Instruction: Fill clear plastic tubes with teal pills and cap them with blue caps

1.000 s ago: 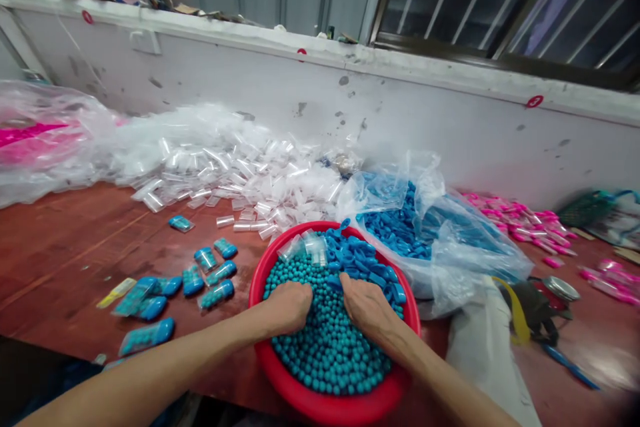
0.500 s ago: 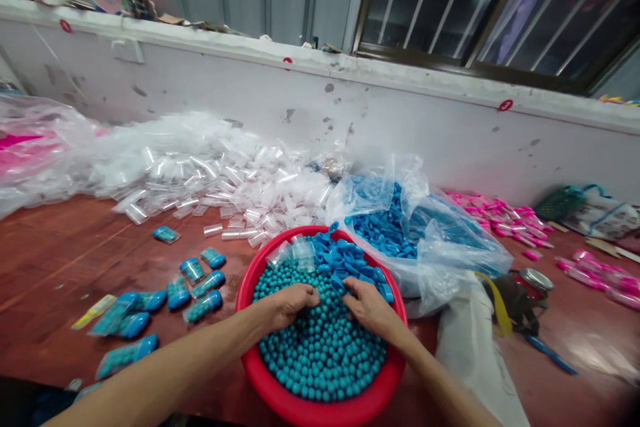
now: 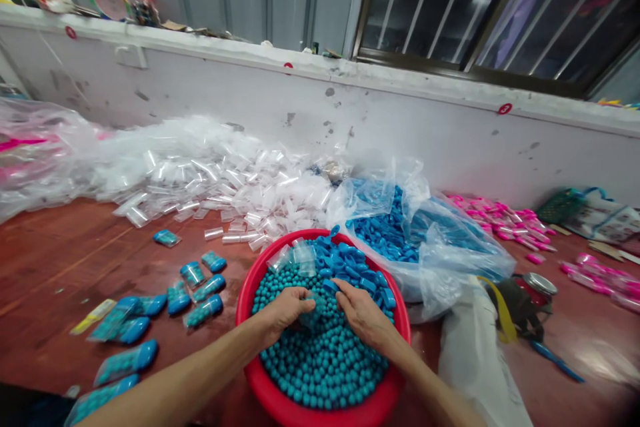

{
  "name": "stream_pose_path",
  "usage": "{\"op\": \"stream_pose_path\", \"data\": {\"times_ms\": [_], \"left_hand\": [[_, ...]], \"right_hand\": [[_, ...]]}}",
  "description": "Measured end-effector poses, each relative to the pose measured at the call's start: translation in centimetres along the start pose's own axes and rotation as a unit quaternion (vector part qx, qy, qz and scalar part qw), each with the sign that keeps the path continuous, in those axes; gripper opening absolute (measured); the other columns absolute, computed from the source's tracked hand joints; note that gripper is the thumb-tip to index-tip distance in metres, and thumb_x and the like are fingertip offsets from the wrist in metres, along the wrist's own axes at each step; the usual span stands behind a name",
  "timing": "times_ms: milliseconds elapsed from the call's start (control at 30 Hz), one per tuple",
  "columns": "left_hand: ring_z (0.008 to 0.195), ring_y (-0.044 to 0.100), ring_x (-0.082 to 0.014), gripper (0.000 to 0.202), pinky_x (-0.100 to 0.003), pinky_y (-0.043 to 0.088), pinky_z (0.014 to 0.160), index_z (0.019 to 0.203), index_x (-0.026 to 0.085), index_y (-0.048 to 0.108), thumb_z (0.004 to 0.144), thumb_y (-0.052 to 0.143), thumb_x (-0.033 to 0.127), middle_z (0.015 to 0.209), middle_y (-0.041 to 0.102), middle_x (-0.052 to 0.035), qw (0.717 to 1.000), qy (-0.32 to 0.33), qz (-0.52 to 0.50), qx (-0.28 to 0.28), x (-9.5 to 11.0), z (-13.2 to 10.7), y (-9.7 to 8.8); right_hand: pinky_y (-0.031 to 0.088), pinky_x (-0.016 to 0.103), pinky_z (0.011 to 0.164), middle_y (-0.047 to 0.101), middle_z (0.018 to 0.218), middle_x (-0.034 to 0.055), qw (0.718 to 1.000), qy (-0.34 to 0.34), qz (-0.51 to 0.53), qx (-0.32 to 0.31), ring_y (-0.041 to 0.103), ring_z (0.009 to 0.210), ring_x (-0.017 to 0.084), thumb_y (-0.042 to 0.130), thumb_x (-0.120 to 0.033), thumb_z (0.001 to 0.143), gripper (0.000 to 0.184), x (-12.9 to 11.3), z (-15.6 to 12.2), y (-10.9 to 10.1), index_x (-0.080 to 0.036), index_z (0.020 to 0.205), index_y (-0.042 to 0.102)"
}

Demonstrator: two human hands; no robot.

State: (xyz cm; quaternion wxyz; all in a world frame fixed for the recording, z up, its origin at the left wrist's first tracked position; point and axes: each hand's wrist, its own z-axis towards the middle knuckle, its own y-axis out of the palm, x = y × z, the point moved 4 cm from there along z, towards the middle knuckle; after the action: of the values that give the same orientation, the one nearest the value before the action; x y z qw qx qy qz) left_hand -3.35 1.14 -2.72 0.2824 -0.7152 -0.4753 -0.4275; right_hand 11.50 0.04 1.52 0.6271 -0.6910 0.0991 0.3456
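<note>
A red basin (image 3: 254, 373) in front of me holds many teal beads (image 3: 325, 373), with a heap of blue plastic caps (image 3: 353, 265) at its back right. Over the beads, my left hand (image 3: 289, 310) is closed on a clear plastic sleeve (image 3: 313, 312), partly hidden by the fingers; beads seem to show through it. My right hand (image 3: 364, 310) pinches a blue cap (image 3: 330, 286) just right of the sleeve, the two apart. A few clear sleeves (image 3: 304, 257) lie on the beads at the basin's back.
Filled blue-capped packs (image 3: 204, 310) lie on the red table (image 3: 45, 267) to the left. Behind are a pile of clear sleeves (image 3: 240, 180) and an open bag of blue caps (image 3: 465, 247). Pink pieces (image 3: 505, 220) and a metal-lidded jar (image 3: 540, 285) lie right.
My left hand has lifted slightly, and the clear sleeve now shows at its fingertips. My right hand has come away from the cap heap with a blue cap, drawing slightly left.
</note>
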Motion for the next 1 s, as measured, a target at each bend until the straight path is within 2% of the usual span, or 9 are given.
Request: {"op": "stream_pose_path", "data": {"times_ms": [133, 233, 300, 400, 500, 667, 733, 833, 1000], "left_hand": [[0.038, 0.046, -0.0124, 0.016, -0.022, 0.031, 0.044, 0.05, 0.016, 0.046, 0.058, 0.059, 0.019, 0.034, 0.042, 0.0056, 0.994, -0.05, 0.085, 0.038, -0.4, 1.5, 0.5], [0.038, 0.047, -0.0136, 0.022, -0.022, 0.033, 0.045, 0.045, 0.017, 0.042, 0.057, 0.06, 0.014, 0.03, 0.037, 0.0063, 0.992, -0.061, 0.108, 0.04, -0.3, 2.5, 1.1], [0.038, 0.046, -0.013, 0.019, -0.022, 0.032, 0.044, 0.049, 0.017, 0.043, 0.058, 0.06, 0.017, 0.033, 0.039, 0.0064, 0.993, -0.064, 0.096, 0.025, -0.3, 2.6, 1.3], [0.037, 0.043, -0.0113, 0.015, -0.022, 0.031, 0.042, 0.057, 0.018, 0.046, 0.06, 0.059, 0.026, 0.04, 0.044, 0.0063, 0.997, -0.061, 0.052, -0.017, -0.2, 2.0, 1.2], [0.043, 0.044, -0.0097, 0.021, -0.021, 0.031, 0.044, 0.063, 0.017, 0.049, 0.059, 0.06, 0.034, 0.049, 0.049, 0.0047, 0.999, -0.03, -0.002, -0.045, 0.2, 1.0, 0.9], [0.053, 0.046, -0.0078, 0.032, -0.02, 0.034, 0.054, 0.069, 0.015, 0.05, 0.054, 0.066, 0.038, 0.057, 0.052, 0.004, 0.996, 0.039, -0.067, -0.034, 0.8, -0.1, 0.6], [0.054, 0.046, -0.0077, 0.032, -0.02, 0.034, 0.055, 0.071, 0.014, 0.051, 0.056, 0.067, 0.038, 0.059, 0.052, 0.004, 0.993, 0.074, -0.086, -0.029, 0.9, -0.3, 0.5], [0.054, 0.049, -0.0084, 0.031, -0.02, 0.035, 0.053, 0.075, 0.014, 0.051, 0.062, 0.064, 0.039, 0.059, 0.054, 0.0035, 0.986, 0.127, -0.096, -0.044, 0.9, -0.6, 0.7], [0.039, 0.05, -0.0089, 0.039, -0.017, 0.03, 0.034, 0.086, 0.016, 0.044, 0.068, 0.055, 0.049, 0.06, 0.056, 0.0028, 0.989, 0.111, -0.07, -0.073, 0.1, -1.2, 1.5]], "right_hand": [[0.044, 0.033, 0.072, 0.065, 0.088, 0.0147, 0.984, 0.087, -0.149, -0.039, 0.062, 0.084, 0.024, 0.035, -0.016, 0.086, 0.025, 0.9, 0.4, 1.2, -0.011, 0.099, 0.056], [0.043, 0.033, 0.067, 0.065, 0.083, 0.0175, 0.98, 0.1, -0.166, -0.047, 0.062, 0.08, 0.027, 0.038, -0.014, 0.084, 0.02, 1.3, 0.6, 2.1, -0.01, 0.09, 0.056], [0.043, 0.029, 0.067, 0.065, 0.084, 0.0126, 0.984, 0.084, -0.151, -0.045, 0.062, 0.081, 0.023, 0.038, -0.015, 0.084, 0.017, 1.4, 0.6, 2.1, -0.013, 0.088, 0.055], [0.042, 0.02, 0.057, 0.065, 0.075, 0.0017, 0.994, 0.058, -0.082, -0.051, 0.061, 0.062, 0.013, 0.034, -0.016, 0.087, 0.018, 1.3, 0.3, 1.6, -0.018, 0.088, 0.051], [0.042, 0.021, 0.054, 0.063, 0.074, 0.0009, 0.998, 0.024, -0.052, 0.008, 0.06, 0.059, 0.013, 0.036, -0.018, 0.087, 0.015, 0.9, -0.1, 0.6, -0.018, 0.091, 0.05], [0.045, 0.032, 0.068, 0.061, 0.089, 0.0111, 0.967, 0.003, -0.19, 0.168, 0.058, 0.085, 0.024, 0.035, -0.016, 0.086, 0.026, 0.2, -0.8, -0.3, -0.014, 0.102, 0.055], [0.045, 0.032, 0.075, 0.061, 0.094, 0.0108, 0.974, -0.033, -0.14, 0.173, 0.057, 0.089, 0.022, 0.035, -0.017, 0.086, 0.031, -0.2, -1.0, 0.0, -0.015, 0.112, 0.053], [0.045, 0.029, 0.076, 0.062, 0.091, 0.0083, 0.988, -0.076, -0.029, 0.133, 0.058, 0.085, 0.018, 0.036, -0.019, 0.086, 0.033, -0.8, -1.1, 0.5, -0.016, 0.114, 0.054], [0.046, 0.027, 0.07, 0.062, 0.075, 0.0033, 0.988, -0.057, 0.112, 0.092, 0.058, 0.073, 0.016, 0.038, -0.023, 0.086, 0.031, -1.3, -0.9, 0.6, -0.018, 0.104, 0.062]]}}
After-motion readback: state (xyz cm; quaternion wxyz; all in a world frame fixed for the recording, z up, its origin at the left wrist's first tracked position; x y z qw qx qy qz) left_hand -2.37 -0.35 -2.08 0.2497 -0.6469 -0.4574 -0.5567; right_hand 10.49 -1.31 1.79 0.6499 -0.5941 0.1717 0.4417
